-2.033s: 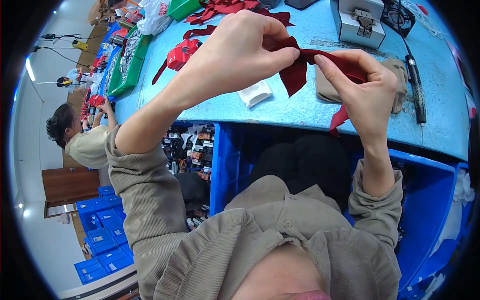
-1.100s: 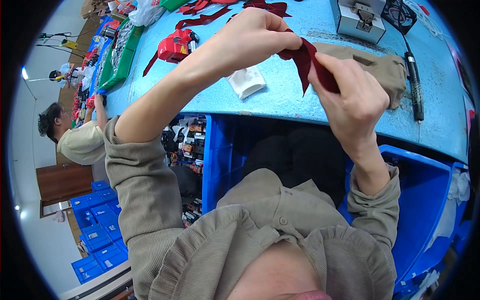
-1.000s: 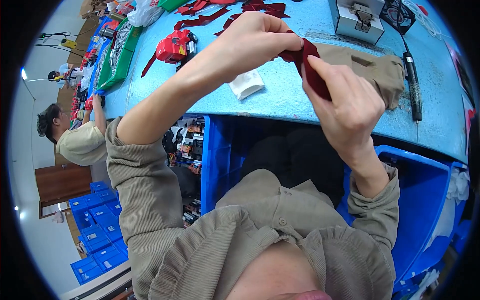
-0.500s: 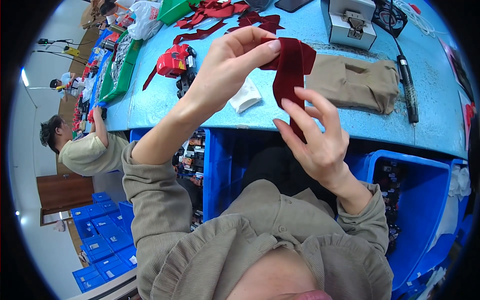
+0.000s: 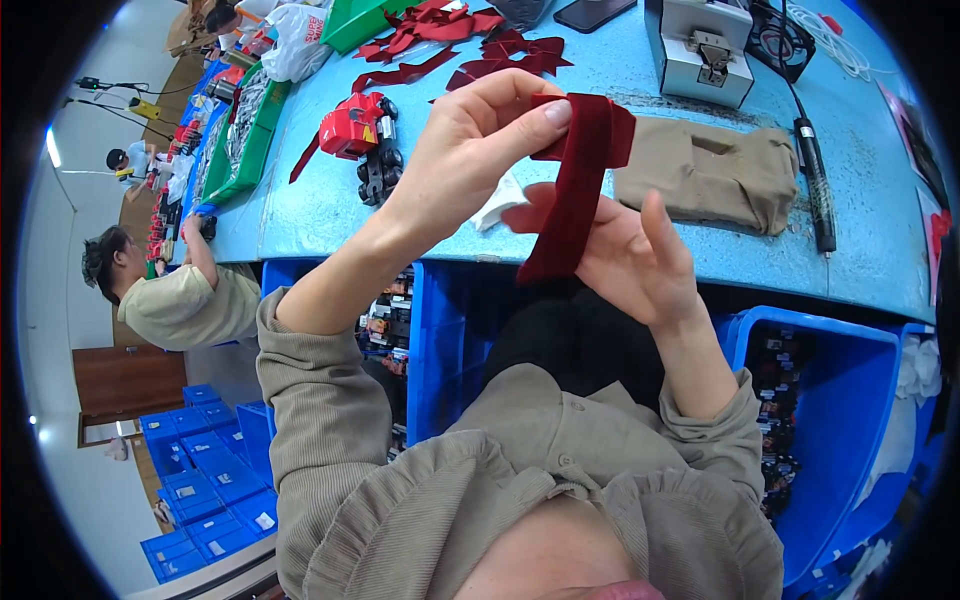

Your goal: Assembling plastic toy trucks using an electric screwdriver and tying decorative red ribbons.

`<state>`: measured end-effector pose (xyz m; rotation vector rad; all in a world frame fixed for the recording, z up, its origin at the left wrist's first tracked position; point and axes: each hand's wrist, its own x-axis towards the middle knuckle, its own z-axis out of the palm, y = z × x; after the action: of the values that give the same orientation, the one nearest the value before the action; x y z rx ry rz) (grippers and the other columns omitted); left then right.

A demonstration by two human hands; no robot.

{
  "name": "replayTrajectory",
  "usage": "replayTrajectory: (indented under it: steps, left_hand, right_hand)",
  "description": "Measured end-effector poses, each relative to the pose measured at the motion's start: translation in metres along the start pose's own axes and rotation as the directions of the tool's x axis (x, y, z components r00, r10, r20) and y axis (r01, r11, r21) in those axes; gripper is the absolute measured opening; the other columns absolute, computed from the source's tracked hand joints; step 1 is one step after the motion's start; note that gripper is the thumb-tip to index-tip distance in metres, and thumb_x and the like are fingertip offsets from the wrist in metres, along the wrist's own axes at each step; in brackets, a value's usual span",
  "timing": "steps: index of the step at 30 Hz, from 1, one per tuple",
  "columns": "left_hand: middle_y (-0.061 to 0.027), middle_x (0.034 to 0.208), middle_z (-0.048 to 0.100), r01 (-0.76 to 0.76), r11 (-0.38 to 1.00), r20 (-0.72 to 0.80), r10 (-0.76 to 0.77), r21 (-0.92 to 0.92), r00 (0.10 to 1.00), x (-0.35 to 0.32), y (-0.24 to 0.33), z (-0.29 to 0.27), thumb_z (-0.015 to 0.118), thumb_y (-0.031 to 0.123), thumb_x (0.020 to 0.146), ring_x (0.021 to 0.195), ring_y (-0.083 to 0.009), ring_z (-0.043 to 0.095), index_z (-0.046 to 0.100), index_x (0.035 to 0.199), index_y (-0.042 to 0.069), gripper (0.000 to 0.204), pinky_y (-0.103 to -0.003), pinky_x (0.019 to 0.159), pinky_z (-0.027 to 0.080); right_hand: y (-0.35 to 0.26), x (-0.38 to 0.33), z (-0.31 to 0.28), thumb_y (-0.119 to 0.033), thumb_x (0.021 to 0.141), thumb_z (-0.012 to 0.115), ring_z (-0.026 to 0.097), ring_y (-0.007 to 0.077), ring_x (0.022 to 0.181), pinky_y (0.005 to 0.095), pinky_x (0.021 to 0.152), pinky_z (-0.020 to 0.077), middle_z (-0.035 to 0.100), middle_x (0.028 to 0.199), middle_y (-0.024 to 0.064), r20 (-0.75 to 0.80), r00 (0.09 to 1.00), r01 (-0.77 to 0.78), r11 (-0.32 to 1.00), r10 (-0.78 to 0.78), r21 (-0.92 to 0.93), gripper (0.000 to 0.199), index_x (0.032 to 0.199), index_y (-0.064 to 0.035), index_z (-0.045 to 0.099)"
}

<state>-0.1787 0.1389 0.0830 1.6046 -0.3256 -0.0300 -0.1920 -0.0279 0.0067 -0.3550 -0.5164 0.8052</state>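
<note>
A dark red velvet ribbon (image 5: 572,205) is folded into loops at its top, and a long tail hangs down over the table's front edge. My left hand (image 5: 490,135) pinches the folded part between thumb and fingers. Behind the hanging tail is my right hand (image 5: 640,250), palm toward me and fingers spread, the thumb pointing up. Part of its fingers is hidden by the ribbon, and it does not grip it. A white folded cloth or paper (image 5: 500,203) lies beneath the hands. Left of my left wrist stands a red and black toy truck (image 5: 358,135).
Red ribbon bows (image 5: 430,30) lie at the back. To the right are a folded brown cloth (image 5: 720,185), a white-and-metal device (image 5: 705,55), a black pen-like tool (image 5: 815,185) and a small fan (image 5: 785,45). Blue bins (image 5: 850,400) stand below the table; a person (image 5: 185,300) sits at left.
My right hand has let its fingers off the ribbon's tail, turned palm up and moved behind it. The tail now swings to the left. My left hand keeps its pinch, slightly lower.
</note>
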Motion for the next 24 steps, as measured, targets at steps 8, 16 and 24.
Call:
replayTrajectory:
  steps: [8, 16, 24]
  left_hand:
    - [-0.0040, 0.091, 0.062, 0.033, 0.999, 0.044, -0.031, -0.040, 0.999, -0.003, 0.007, 0.006, 0.056, 0.016, 0.090, 0.083, -0.0082, 0.059, 0.056, 0.099, 0.000, 0.018, -0.023, 0.075, 0.048]
    - [-0.0024, 0.088, 0.062, -0.028, 1.000, 0.045, 0.028, 0.004, 0.999, -0.005, 0.001, -0.002, 0.057, 0.015, 0.090, 0.082, -0.0062, 0.058, 0.056, 0.097, 0.000, 0.017, -0.022, 0.074, 0.047]
    - [-0.0033, 0.085, 0.062, -0.092, 0.994, 0.033, 0.090, 0.063, 0.995, -0.003, -0.006, -0.006, 0.056, 0.016, 0.090, 0.080, -0.0058, 0.057, 0.056, 0.095, -0.001, 0.017, -0.021, 0.072, 0.046]
  right_hand:
    - [0.014, 0.023, -0.016, -0.054, 0.089, 0.043, 0.048, 0.0219, 0.101, 0.0488, 0.105, 0.0264, 0.050, 0.099, 0.0051, 0.445, 0.895, -0.248, 0.851, 0.019, 0.463, 0.075, 0.137, 0.0010, 0.025]
    - [0.030, 0.021, -0.008, -0.051, 0.084, 0.056, 0.045, 0.0139, 0.088, 0.0437, 0.098, 0.0357, 0.045, 0.088, -0.0026, 0.306, 0.951, -0.223, 0.793, 0.047, 0.568, 0.063, 0.127, -0.0080, 0.043]
    - [0.023, 0.022, -0.012, -0.048, 0.079, 0.064, 0.041, 0.0085, 0.082, 0.0259, 0.070, 0.0365, 0.046, 0.087, -0.0051, 0.282, 0.957, -0.225, 0.786, 0.068, 0.576, 0.057, 0.121, -0.0113, 0.051]
